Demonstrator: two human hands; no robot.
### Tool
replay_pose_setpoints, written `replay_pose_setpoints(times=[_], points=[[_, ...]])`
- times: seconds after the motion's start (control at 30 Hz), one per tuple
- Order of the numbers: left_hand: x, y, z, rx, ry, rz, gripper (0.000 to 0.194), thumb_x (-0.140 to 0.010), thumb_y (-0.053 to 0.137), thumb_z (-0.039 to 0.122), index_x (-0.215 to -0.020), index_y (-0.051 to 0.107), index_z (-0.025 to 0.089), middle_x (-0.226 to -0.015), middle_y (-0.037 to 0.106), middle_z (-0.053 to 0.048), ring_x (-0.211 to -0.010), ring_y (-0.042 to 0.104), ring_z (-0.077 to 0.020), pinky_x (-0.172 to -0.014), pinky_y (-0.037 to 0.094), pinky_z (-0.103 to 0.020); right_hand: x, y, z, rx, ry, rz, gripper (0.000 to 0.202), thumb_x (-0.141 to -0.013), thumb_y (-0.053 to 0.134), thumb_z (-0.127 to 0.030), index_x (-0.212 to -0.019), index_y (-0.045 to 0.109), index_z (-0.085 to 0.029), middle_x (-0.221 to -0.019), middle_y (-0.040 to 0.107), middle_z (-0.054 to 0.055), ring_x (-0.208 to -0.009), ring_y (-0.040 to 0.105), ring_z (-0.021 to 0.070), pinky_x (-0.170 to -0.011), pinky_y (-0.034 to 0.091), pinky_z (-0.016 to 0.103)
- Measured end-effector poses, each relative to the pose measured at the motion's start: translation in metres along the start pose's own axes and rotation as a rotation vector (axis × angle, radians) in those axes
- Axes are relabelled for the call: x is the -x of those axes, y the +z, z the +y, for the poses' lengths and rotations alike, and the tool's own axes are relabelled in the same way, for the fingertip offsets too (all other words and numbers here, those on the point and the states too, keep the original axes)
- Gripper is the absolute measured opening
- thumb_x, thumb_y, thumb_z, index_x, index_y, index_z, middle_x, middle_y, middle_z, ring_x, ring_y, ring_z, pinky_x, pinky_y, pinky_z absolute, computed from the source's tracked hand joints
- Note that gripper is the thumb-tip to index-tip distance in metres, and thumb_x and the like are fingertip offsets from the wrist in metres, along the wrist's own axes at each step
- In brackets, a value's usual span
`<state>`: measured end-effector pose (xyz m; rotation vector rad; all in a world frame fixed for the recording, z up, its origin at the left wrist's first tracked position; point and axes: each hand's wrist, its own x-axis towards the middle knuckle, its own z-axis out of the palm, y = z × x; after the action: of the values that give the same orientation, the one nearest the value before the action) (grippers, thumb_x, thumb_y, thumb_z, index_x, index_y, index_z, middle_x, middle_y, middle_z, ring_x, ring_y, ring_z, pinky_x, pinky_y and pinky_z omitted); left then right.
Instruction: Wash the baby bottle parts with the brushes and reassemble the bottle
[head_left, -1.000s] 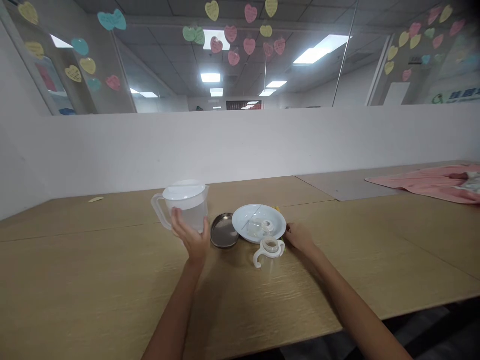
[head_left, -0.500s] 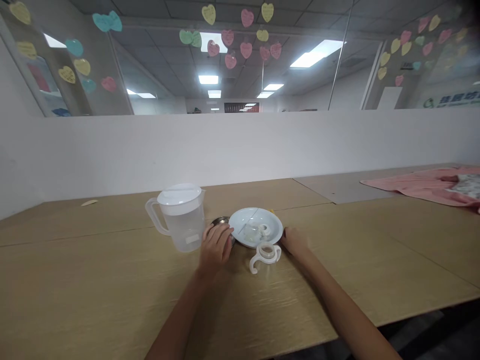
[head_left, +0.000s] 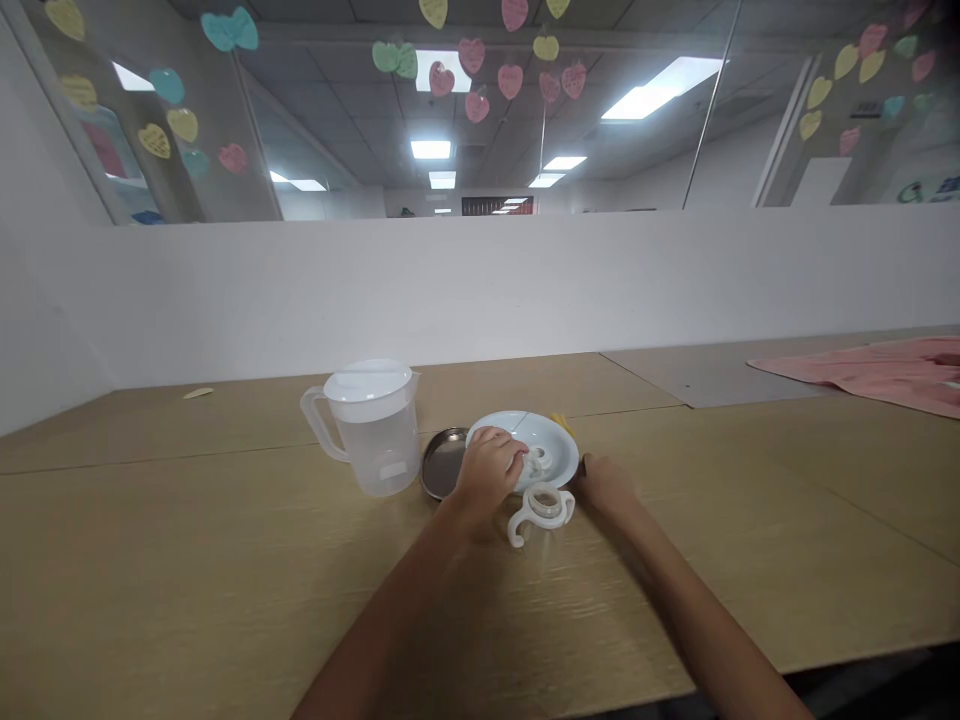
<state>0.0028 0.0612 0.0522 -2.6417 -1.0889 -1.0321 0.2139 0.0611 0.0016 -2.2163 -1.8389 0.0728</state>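
My left hand (head_left: 487, 467) reaches over the left side of a white plate (head_left: 571, 462), fingers together and curled down. Whatever lies under its fingertips is hidden. Inside the plate, a small white ring-shaped piece (head_left: 538, 459) and some clear plastic show beside the fingers. At the plate's right edge my right hand (head_left: 606, 486) rests closed on the table; a small dark spot shows at its fingers, too small to name. Between the hands, in front of the plate, stands a white plastic ring part with a curved hook (head_left: 544, 506). A round metal dish (head_left: 442, 464) sits left of the plate.
A translucent lidded pitcher (head_left: 379, 440) stands left of the metal dish. Something yellow (head_left: 562, 424) lies behind the plate. A pink cloth (head_left: 862, 372) covers the far right of the table (head_left: 187, 560). A thin pale piece (head_left: 199, 393) lies at the back left.
My left hand has moved right, from over the metal dish to over the plate, leaving the dish uncovered. My right hand stays by the plate's edge. The view has shifted slightly.
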Motion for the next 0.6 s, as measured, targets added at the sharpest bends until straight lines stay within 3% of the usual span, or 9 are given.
replay_pose_setpoints(times=[0.13, 0.23, 0.43, 0.6], points=[[-0.03, 0.017, 0.004, -0.113, -0.042, -0.163, 0.029, -0.086, 0.045, 0.016, -0.105, 0.067, 0.018, -0.099, 0.069, -0.008, -0.099, 0.056, -0.0223, -0.09, 0.039, -0.039, -0.002, -0.007, 0.004, 0.044, 0.106, 0.014, 0.031, -0.088, 0.038, -0.029, -0.092, 0.064, -0.012, -0.094, 0.067, 0.02, -0.083, 0.067, 0.0284, -0.066, 0.046, 0.035], [-0.044, 0.028, 0.003, -0.145, -0.024, -0.249, 0.027, -0.08, 0.05, 0.011, -0.097, 0.071, 0.017, -0.1, 0.068, -0.012, -0.1, 0.055, -0.0247, -0.09, 0.039, -0.039, -0.002, -0.013, 0.006, 0.026, 0.134, 0.073, 0.028, -0.088, 0.036, -0.019, -0.097, 0.061, -0.013, -0.096, 0.066, 0.018, -0.085, 0.066, 0.0267, -0.066, 0.045, 0.033], [-0.046, 0.045, -0.002, -0.127, -0.023, -0.377, 0.024, -0.068, 0.059, 0.004, -0.077, 0.075, 0.018, -0.088, 0.07, -0.011, -0.094, 0.059, -0.0242, -0.085, 0.041, -0.035, -0.002, -0.018, 0.006, -0.065, 0.164, 0.21, 0.035, -0.094, 0.026, -0.022, -0.106, 0.058, -0.012, -0.096, 0.064, 0.017, -0.079, 0.065, 0.0238, -0.065, 0.044, 0.033], [-0.047, 0.039, -0.006, -0.066, -0.102, -0.358, 0.017, -0.071, 0.06, 0.007, -0.074, 0.074, 0.016, -0.089, 0.07, -0.014, -0.098, 0.059, -0.0258, -0.091, 0.04, -0.038, -0.003, -0.009, 0.0, -0.1, 0.14, 0.266, 0.034, -0.093, 0.028, -0.02, -0.109, 0.057, -0.012, -0.096, 0.064, 0.015, -0.08, 0.063, 0.0216, -0.065, 0.042, 0.029]])
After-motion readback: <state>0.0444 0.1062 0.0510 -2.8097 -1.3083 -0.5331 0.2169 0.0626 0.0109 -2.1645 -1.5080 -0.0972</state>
